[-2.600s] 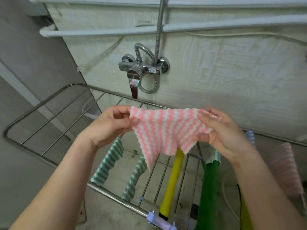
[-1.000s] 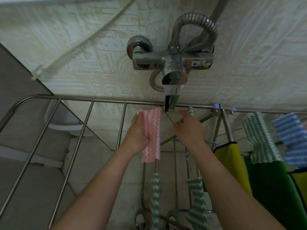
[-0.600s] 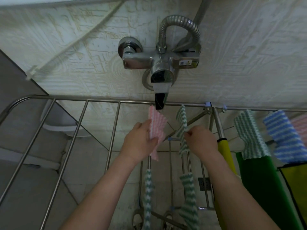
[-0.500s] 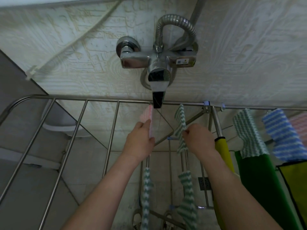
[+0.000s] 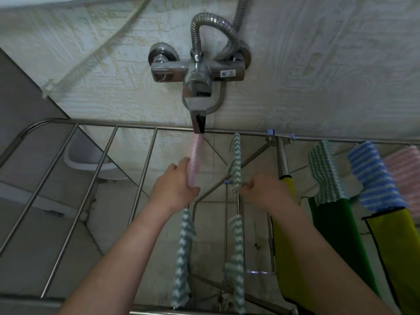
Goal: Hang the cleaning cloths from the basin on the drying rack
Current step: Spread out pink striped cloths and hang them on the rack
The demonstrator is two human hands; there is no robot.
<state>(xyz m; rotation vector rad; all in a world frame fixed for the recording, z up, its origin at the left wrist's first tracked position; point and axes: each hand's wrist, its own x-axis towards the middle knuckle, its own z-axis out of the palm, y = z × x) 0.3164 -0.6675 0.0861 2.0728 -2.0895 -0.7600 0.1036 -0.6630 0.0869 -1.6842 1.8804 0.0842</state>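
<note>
Head view is showing the basin (image 5: 91, 160) lying well left of the fingers, under the rack (image 5: 97, 169) bars. The left hand (image 5: 172, 187) is gripping the pink cloth (image 5: 194, 160), fingers curled round its lower half. The cloth is hanging over a rack bar, rising from the fingers to just under the tap (image 5: 197, 92). Just right of those fingers a striped cloth (image 5: 235, 164) is hanging. The right hand (image 5: 266, 189) is curling its fingers at that cloth's lower end; whether they are pinching it I cannot tell. Further right a yellow cloth (image 5: 287, 223), a green cloth (image 5: 334, 235) and a blue cloth (image 5: 372, 176) are hanging.
</note>
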